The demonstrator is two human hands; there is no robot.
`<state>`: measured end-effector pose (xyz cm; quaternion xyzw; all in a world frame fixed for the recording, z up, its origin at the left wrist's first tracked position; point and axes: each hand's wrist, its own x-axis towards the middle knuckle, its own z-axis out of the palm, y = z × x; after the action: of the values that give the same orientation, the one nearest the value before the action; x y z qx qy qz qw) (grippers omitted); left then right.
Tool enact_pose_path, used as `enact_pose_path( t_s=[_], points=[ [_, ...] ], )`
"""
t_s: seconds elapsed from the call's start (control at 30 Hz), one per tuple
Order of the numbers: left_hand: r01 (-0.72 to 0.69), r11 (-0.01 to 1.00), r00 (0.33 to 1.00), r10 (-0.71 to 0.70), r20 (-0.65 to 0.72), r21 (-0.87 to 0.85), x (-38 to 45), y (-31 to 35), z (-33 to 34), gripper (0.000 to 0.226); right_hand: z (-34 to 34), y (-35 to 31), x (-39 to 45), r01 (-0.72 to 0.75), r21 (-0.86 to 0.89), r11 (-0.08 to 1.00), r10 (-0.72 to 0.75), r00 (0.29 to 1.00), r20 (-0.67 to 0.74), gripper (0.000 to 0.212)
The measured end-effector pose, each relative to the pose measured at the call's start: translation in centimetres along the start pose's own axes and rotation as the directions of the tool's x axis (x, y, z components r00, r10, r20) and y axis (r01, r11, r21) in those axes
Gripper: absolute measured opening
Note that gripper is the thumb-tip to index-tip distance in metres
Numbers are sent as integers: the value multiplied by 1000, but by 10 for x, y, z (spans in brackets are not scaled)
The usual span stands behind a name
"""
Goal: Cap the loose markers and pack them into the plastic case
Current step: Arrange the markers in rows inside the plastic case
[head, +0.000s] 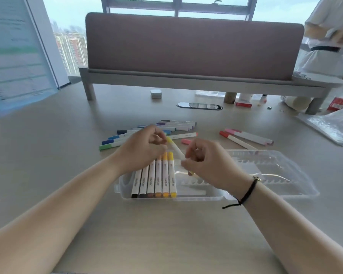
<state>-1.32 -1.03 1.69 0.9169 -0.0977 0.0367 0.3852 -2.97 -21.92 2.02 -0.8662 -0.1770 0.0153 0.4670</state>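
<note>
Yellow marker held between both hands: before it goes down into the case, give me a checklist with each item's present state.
1. Far yellow cap seated on the yellow marker: ok.
2. Near end capped: cannot tell, the right hand covers it.
3. Left hand on the marker's far end: ok.
4. Free slot in the plastic case, right of the six packed markers: ok.
5. Marker lined up with the packed row: not ok, it lies slanted.
6. Loose markers on the table waiting: ok, blue group and red-pink group.
</note>
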Motion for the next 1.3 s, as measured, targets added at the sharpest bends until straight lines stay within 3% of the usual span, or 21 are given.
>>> enact_pose_path(
  t_s=[0.07, 0.17, 0.23, 0.43, 0.7, 0.9, 1.13, 1.3],
  points=[
    [-60, 997, 998, 61, -16, 51, -2, -3, 1, 19, 1, 3, -8, 35, -33, 999, -35, 999, 11, 20],
    [-204, 954, 978, 188, 92, 219, -8, -2, 1, 44, -1, 3, -15, 49, -37, 998, -45, 994, 99, 23],
    [-239, 939, 971, 223, 93, 246, -8, -1, 1, 51, 0, 2, -16, 44, -58, 997, -36, 989, 141, 23],
    [-244, 967, 969, 245, -3, 78, -10, -4, 7, 37, -1, -1, -16, 31, -25, 999, -25, 974, 225, 22],
    [-218, 968, 972, 226, 59, -123, -7, -4, 10, 29, 0, 8, -15, 39, 22, 999, -44, 936, 349, 18],
    [-165, 986, 985, 166, 47, -24, -5, -10, 10, 30, 2, 2, -16, 183, -213, 960, -133, 964, 230, 12],
    [-214, 949, 974, 189, 126, 230, -9, -8, 13, 42, 6, 10, -17, 167, -230, 959, -130, 977, 169, 8],
    [-196, 949, 977, 167, 132, 248, -8, -9, 15, 43, 7, 15, -20, 143, -212, 967, -116, 984, 133, 5]
  ],
)
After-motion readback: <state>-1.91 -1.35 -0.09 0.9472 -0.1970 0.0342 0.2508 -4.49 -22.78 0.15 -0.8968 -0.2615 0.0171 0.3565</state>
